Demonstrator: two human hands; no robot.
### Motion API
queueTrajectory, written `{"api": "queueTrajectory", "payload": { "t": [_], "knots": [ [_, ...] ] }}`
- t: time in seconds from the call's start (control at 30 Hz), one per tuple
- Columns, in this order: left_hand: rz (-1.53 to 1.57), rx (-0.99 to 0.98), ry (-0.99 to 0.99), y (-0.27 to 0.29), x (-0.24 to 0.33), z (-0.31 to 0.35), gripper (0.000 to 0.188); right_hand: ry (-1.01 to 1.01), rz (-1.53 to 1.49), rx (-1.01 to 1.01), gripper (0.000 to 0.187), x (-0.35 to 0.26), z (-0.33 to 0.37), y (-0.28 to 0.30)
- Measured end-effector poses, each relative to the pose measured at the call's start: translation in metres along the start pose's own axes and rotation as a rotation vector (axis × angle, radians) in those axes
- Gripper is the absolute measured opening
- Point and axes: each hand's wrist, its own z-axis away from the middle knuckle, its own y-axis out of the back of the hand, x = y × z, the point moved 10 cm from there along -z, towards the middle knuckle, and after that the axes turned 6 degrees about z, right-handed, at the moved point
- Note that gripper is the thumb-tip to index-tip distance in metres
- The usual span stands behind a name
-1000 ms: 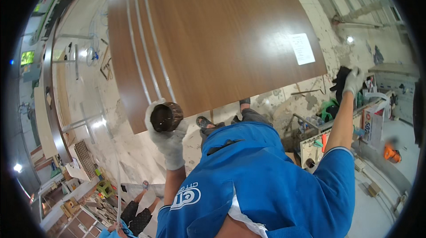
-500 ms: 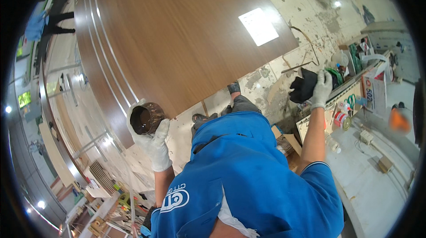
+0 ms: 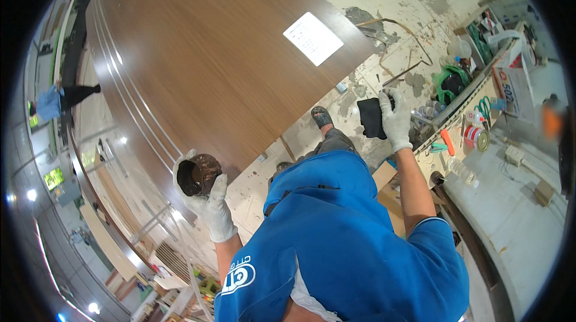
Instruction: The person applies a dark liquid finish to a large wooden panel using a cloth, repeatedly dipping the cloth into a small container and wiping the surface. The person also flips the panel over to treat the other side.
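Observation:
My left hand (image 3: 210,211), in a white glove, is wrapped round a dark brown cup-like pot (image 3: 210,169) with brown liquid inside. The pot is held near the corner of a large brown wood-grain panel (image 3: 210,70). Out to the right, my gloved right hand (image 3: 396,119) grips a black cloth (image 3: 371,119) that hangs from the fingers. A white printed sheet (image 3: 313,39) lies on the panel. Several pale lines (image 3: 129,85) run along the panel's left side.
On the right is a workbench (image 3: 510,226) with a red-and-white can (image 3: 477,138), green-handled scissors (image 3: 483,108), an orange-handled tool (image 3: 447,142) and a clear bottle (image 3: 461,172). A green bag (image 3: 451,82) sits beside it. A person in blue (image 3: 49,103) stands at the far left.
My right hand has moved left with the black cloth, away from the bench and green bag. My left hand still holds the pot. The view has shifted, and one foot is further forward.

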Motion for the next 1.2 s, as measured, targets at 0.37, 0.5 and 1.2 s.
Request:
{"api": "queueTrajectory", "payload": {
  "t": [0.37, 0.5, 1.2],
  "knots": [
    [0.057, -0.084, 0.011, -0.034, 0.007, -0.022, 0.091, -0.134, -0.195, 0.105, 0.026, 0.017, -0.015, 0.006],
    [0.070, -0.116, 0.017, -0.045, 0.013, -0.027, 0.091, -0.080, -0.160, 0.130, 0.028, 0.014, -0.018, 0.012],
    [0.009, -0.304, -0.030, -0.098, 0.000, -0.039, 0.090, -0.239, -0.110, 0.223, 0.024, 0.049, 0.010, 0.064]
  ]
}}
